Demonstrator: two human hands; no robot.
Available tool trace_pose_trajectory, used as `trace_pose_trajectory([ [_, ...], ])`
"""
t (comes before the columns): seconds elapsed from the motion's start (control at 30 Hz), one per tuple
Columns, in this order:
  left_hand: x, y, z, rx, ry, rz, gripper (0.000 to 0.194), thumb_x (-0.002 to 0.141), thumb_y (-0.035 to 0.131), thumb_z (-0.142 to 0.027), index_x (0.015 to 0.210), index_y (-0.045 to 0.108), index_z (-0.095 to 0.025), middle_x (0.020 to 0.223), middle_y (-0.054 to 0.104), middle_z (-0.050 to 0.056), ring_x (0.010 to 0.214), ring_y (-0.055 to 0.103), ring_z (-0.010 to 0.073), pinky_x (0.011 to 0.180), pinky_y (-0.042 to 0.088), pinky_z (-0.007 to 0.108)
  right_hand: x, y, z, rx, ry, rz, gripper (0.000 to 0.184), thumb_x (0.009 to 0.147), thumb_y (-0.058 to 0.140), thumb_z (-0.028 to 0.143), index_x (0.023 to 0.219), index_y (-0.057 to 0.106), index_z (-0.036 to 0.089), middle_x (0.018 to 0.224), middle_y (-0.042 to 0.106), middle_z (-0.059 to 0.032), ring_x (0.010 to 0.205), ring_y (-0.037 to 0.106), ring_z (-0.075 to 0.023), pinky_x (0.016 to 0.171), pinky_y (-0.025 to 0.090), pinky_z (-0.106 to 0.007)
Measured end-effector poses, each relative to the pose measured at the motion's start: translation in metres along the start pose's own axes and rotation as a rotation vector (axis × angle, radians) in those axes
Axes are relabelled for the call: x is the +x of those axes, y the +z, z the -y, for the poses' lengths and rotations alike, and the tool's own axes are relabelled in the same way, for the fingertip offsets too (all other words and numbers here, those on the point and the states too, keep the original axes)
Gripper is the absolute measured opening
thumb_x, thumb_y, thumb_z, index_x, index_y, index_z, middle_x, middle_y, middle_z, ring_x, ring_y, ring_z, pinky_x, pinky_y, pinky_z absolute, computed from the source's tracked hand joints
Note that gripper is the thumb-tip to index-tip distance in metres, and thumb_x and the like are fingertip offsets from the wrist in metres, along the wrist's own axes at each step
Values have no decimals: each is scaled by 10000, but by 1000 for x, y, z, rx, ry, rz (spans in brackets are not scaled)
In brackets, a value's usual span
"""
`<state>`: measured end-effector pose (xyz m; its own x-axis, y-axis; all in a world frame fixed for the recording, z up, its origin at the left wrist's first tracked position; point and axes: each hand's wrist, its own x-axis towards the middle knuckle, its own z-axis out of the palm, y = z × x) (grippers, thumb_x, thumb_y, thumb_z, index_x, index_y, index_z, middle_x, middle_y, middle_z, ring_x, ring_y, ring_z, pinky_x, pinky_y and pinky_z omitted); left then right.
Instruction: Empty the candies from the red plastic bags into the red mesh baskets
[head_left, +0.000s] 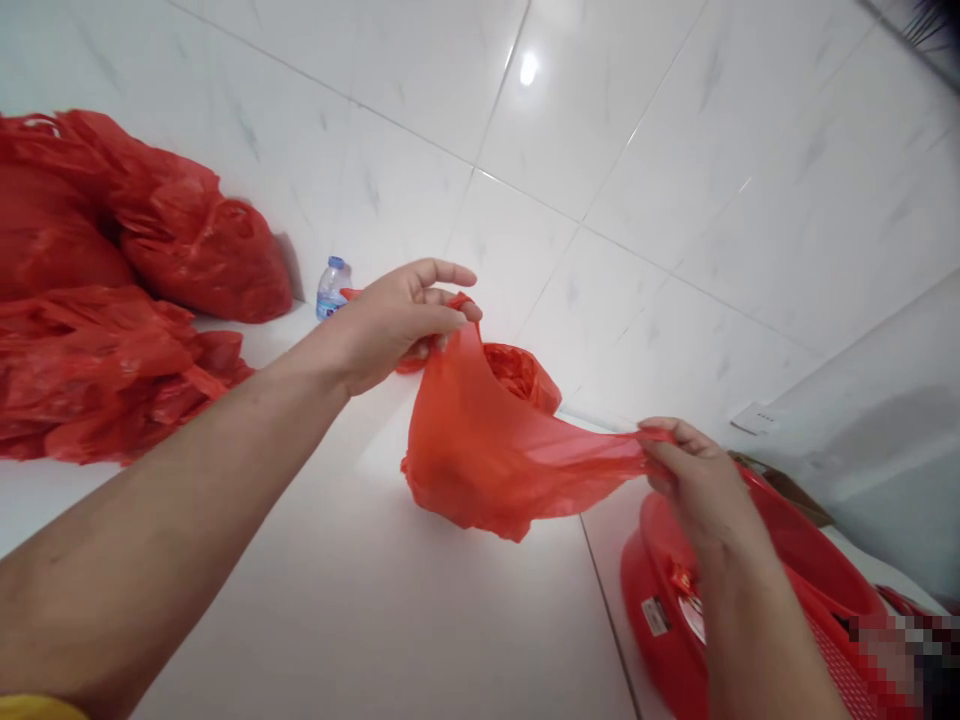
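Note:
A thin red plastic bag [487,440] is stretched between my two hands above the white surface. My left hand [412,315] pinches one top corner of it, near the middle of the view. Farther right and lower, my right hand [686,455] grips the opposite end, pulled out to a narrow strip. The bag hangs down in between, and its inside cannot be seen. Just behind it sits another crumpled red bag [521,372], partly covered by the stretched one.
Full red bags [202,235] and a heap of crumpled red bags [97,370] lie at the left. A small plastic bottle [331,290] stands against the tiled wall [420,130]. Red plastic baskets [649,600] are at the lower right. A white wall socket [756,420] is beyond them.

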<state>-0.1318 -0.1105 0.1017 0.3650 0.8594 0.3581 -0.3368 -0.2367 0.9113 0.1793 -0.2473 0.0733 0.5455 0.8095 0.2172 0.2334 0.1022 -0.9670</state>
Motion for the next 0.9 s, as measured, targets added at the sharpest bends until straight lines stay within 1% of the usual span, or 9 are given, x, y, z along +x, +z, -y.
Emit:
trace_pose_trajectory([
  [0.1, -1, -5, -6, 66, 111, -84, 419, 672, 635, 5, 1047, 596, -180, 778, 636, 6, 606, 601, 99, 505, 417, 175, 3, -11, 2, 132, -11, -53, 209, 589, 743, 218, 762, 626, 200, 534, 469, 59, 404, 300, -36, 340, 184, -164],
  [0.2, -7, -4, -3, 64, 193, -163, 355, 720, 599, 2, 1036, 613, -161, 867, 627, 12, 688, 626, 107, 572, 448, 177, 0, -13, -5, 200, 20, -28, 205, 621, 718, 232, 812, 644, 230, 617, 555, 20, 426, 376, -63, 346, 239, -191],
  [0.3, -19, -4, 6, 76, 271, -91, 386, 732, 643, -49, 1098, 591, -161, 1088, 605, 51, 832, 626, 142, 680, 491, 229, -13, -6, -19, 281, -77, 2, 313, 661, 704, 272, 968, 645, 263, 876, 641, -38, 646, 565, -135, 474, 410, -231],
  [0.37, -27, -13, 19, 99, 286, -62, 461, 720, 690, -112, 1156, 564, -190, 1223, 554, 64, 1011, 585, 197, 759, 499, 253, -26, 0, -34, 289, -166, 9, 428, 686, 702, 307, 1101, 600, 297, 1102, 615, -63, 876, 605, -194, 641, 486, -292],
  [0.5, -42, -56, 68, 205, 77, 27, 685, 598, 784, -150, 1231, 544, -255, 1379, 468, 63, 1268, 426, 284, 857, 483, 268, -51, 6, -78, 224, -245, -9, 588, 723, 697, 305, 1263, 468, 346, 1343, 478, -68, 1194, 487, -239, 924, 437, -395],
  [0.57, -49, -76, 99, 274, -111, 124, 813, 509, 819, -97, 1248, 541, -293, 1436, 421, 58, 1329, 353, 304, 919, 460, 303, -54, 10, -99, 207, -222, 18, 685, 690, 729, 288, 1299, 421, 348, 1394, 429, -60, 1265, 422, -245, 989, 398, -413],
  [0.63, -55, -82, 126, 262, -277, 189, 837, 496, 819, -100, 1256, 538, -310, 1455, 397, 68, 1331, 350, 334, 946, 445, 362, -51, 16, -114, 176, -144, 39, 754, 656, 757, 284, 1317, 398, 333, 1398, 432, -64, 1262, 428, -253, 995, 399, -417],
  [0.73, -60, -57, 152, 127, -340, 281, 835, 516, 812, -132, 1280, 518, -295, 1438, 419, 97, 1274, 428, 356, 950, 444, 427, -40, 36, -122, 158, -37, 127, 702, 657, 761, 308, 1287, 453, 274, 1288, 552, -86, 1147, 535, -273, 941, 447, -425],
  [0.9, -56, 8, 159, -53, -214, 431, 629, 570, 784, -177, 1170, 612, -247, 1226, 623, 69, 1171, 526, 340, 939, 457, 411, -30, 85, -116, 345, 68, 364, 596, 573, 820, 363, 1113, 617, 214, 1125, 667, -98, 1047, 605, -316, 883, 485, -445],
])
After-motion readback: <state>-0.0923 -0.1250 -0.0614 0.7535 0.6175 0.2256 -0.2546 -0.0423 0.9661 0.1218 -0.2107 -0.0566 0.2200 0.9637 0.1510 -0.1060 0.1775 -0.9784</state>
